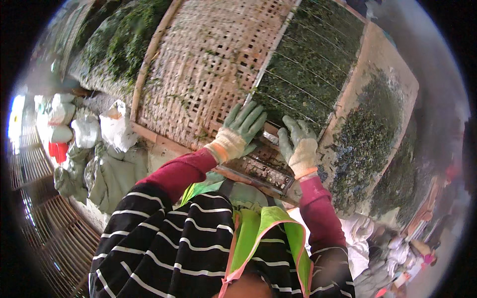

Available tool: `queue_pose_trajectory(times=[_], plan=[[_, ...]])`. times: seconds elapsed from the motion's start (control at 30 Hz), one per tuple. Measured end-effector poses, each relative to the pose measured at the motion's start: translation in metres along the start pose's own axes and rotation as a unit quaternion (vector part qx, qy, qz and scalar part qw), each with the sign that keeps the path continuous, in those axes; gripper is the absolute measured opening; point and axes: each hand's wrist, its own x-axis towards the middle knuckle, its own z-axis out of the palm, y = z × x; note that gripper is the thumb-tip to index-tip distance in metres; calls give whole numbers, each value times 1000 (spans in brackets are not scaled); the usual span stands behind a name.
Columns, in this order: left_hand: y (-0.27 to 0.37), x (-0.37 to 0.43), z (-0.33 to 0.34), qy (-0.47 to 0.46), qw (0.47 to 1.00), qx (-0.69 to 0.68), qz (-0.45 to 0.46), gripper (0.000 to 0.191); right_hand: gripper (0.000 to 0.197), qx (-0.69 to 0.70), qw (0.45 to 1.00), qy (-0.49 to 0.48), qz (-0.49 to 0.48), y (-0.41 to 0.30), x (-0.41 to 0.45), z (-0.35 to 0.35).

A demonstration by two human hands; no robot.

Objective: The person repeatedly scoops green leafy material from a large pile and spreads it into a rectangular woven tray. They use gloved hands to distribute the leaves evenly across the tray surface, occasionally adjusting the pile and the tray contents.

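Both my hands wear knitted gloves with green coated palms and fingers. My left hand point(242, 124) is stretched out flat, fingers slightly apart, at the near left corner of a metal frame point(274, 52). That frame surrounds a layer of dark green leafy material point(309, 59) crossed by thin pale lines. At the frame's near edge is my right hand point(300, 143), its thumb apart and its fingers bent; whether it grips the edge is hidden. Between the hands lies a small shiny piece point(271, 137). Nearer my body, a dark-edged opening point(268, 173) shows pale bits inside.
A woven slatted mat point(201, 74) with a wooden rim point(152, 56) extends to the left. Green leaves point(123, 44) are heaped beyond it. Dark loose material point(357, 145) lies on a board at right. White and grey sacks point(115, 126) stand at left; more sacks point(359, 238) lie lower right.
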Motion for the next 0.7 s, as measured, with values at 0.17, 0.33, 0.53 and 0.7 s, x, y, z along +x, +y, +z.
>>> queue_pose_trajectory(times=[0.17, 0.33, 0.53, 0.7], plan=[[-2, -2, 25, 40, 999, 22, 5, 100, 36, -77, 997, -6, 11, 8, 4, 13], [0, 5, 17, 42, 999, 8, 14, 92, 35, -84, 996, 13, 25, 16, -3, 17], [-33, 4, -24, 153, 969, -182, -71, 43, 33, 2, 998, 64, 29, -9, 2, -15], [-44, -73, 29, 91, 990, -26, -101, 49, 30, -80, 988, -128, 12, -75, -23, 1]])
